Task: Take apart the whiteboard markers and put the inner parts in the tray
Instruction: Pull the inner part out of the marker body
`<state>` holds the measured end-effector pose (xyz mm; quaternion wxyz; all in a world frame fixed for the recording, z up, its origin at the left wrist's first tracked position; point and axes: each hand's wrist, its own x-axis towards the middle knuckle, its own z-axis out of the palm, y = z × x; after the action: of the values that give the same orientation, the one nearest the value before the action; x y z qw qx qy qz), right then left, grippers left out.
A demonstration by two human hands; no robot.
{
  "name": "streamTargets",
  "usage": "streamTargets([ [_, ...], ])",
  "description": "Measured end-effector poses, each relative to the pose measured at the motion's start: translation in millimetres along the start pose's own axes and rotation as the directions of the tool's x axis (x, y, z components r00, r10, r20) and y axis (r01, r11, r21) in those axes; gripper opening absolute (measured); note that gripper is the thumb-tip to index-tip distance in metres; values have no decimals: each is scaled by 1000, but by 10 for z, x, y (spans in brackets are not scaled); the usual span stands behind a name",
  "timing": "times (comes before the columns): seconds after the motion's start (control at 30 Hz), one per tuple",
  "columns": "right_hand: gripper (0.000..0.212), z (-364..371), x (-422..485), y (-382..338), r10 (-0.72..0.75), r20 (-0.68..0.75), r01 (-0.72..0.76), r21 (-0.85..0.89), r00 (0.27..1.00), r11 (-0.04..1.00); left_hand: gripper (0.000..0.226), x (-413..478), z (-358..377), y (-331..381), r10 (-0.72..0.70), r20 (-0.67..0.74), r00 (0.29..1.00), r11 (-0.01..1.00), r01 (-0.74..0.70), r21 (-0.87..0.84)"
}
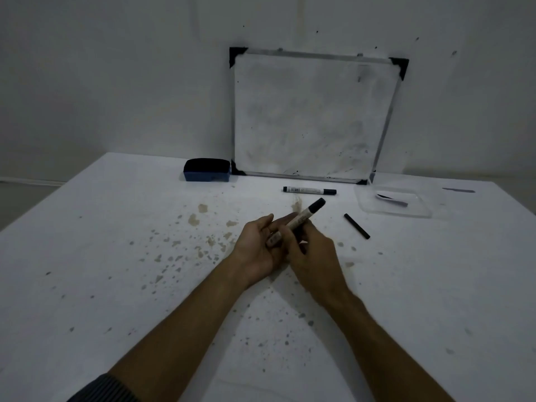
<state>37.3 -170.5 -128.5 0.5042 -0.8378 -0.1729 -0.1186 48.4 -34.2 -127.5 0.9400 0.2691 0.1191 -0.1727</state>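
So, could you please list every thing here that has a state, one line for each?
held marker: gripped by both hands, cap on, tilted up to the right
left hand: shut on the marker's lower end
right hand: shut on the marker's barrel
second marker: lying flat on the table, capped
black rod: loose on the table, outside the tray
clear tray: holds dark pieces
whiteboard: leaning on the wall, smudged
eraser: resting beside the whiteboard

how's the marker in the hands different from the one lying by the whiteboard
The held marker is lifted off the table and tilted, gripped by both the left hand and right hand; the other marker lies flat and untouched in front of the whiteboard. The held one's lower end is hidden by fingers; the lying one shows whole. Both have pale barrels and dark ends.
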Motion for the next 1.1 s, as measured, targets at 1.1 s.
streamTargets([
  [1.1, 51, -487, 267, 370, 175, 88, -134, -352, 981, 926, 18, -63, -168, 2, 455, 243, 857, 329, -416, 848],
])
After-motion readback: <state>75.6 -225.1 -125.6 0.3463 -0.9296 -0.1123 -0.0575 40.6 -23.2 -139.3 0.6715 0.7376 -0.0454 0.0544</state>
